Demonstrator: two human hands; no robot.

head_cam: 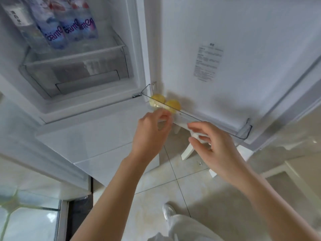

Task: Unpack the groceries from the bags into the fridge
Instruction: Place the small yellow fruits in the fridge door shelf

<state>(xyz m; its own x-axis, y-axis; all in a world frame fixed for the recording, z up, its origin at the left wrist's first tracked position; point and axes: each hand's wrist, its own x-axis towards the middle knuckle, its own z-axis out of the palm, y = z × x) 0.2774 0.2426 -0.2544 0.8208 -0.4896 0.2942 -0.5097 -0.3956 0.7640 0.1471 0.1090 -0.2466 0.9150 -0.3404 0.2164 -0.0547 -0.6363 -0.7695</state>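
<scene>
You can make out purple script on the water bottles point(69, 28); the door sticker point(208, 61) print is too small to read

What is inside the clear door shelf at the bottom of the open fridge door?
Two yellow round fruits sit at the left end of the door shelf. The rest of it looks bare. The left hand and right hand hide part of its front.

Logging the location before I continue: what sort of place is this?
Most likely a home kitchen: an open fridge holding water bottles, yellow fruit in its door shelf, and a tiled floor.
</scene>
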